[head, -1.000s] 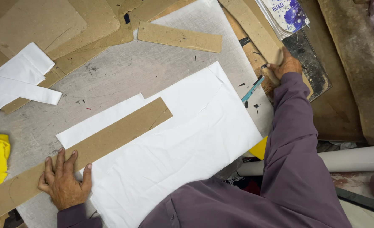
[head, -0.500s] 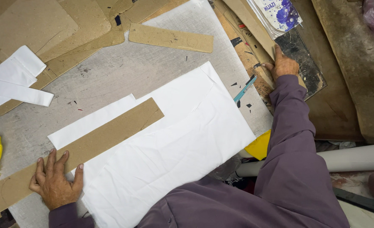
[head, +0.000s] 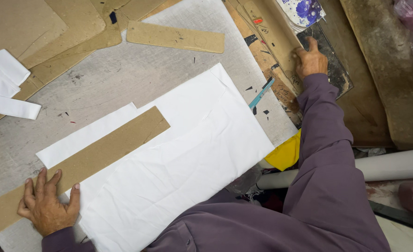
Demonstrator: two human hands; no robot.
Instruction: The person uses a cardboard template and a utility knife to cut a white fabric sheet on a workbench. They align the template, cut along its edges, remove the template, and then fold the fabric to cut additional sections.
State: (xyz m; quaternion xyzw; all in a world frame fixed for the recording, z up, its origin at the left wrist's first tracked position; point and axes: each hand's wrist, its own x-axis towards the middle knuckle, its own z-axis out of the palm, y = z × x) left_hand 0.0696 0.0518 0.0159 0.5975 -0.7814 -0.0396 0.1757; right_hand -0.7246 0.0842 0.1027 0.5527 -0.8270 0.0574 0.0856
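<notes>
- Right hand (head: 310,60) has slid off the teal tool (head: 261,93) and further up onto the dark slab (head: 333,70); fingers loosely spread, flat, gripping nothing
- Left hand (head: 48,205) unmoved, fingers splayed, pressing the long cardboard strip (head: 83,165) near its lower-left end; holds nothing
- Strip lies across the white cloth (head: 183,163), long axis running lower left to upper right, upper end on the cloth
- Bare grey tabletop (head: 118,74) above the cloth; cloth's right corner reaches the table edge
- Shorter cardboard strip (head: 175,37) lies near the top
- Blue-flowered white package (head: 306,10) at top right, partly cut off
</notes>
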